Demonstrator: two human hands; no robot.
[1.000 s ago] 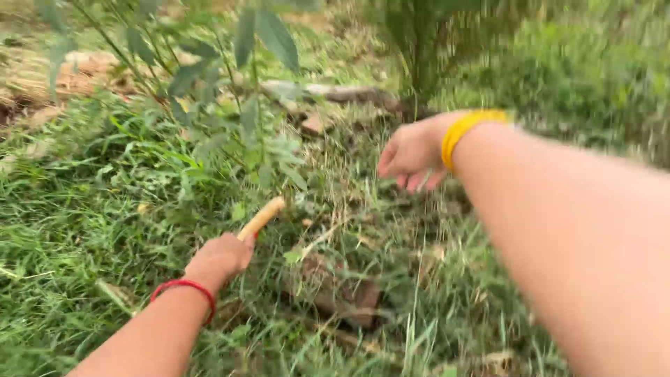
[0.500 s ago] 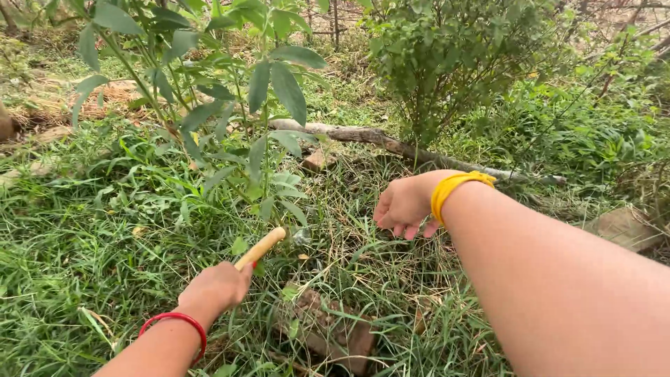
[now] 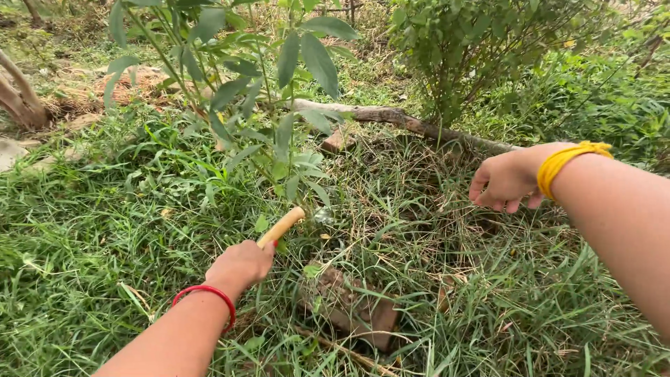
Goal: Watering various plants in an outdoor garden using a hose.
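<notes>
Wooden handle (image 3: 281,227), at the frame's centre-left, is being gripped by the left hand (image 3: 241,265) with closed fingers; its working end is hiding in grass. The right hand (image 3: 504,183), upper right, is hanging half-curled and empty, best kept well apart from the tool.

Your left hand (image 3: 241,267): red bangle (image 3: 206,296) at wrist, pale tan wooden handle (image 3: 281,227) in fist, small red spot where handle meets hand. Your right hand (image 3: 504,181): yellow band (image 3: 562,163) at wrist. Grass (image 3: 91,237) bright green, streaked with straw-yellow dry blades toward centre. Brick (image 3: 349,307) dull reddish-brown, mottled grey. Fallen branch (image 3: 412,126) grey-brown. Broad-leaf sapling (image 3: 279,84) mid green, paler grey-green on drooping leaves. Bush (image 3: 474,42) darker green.
</notes>
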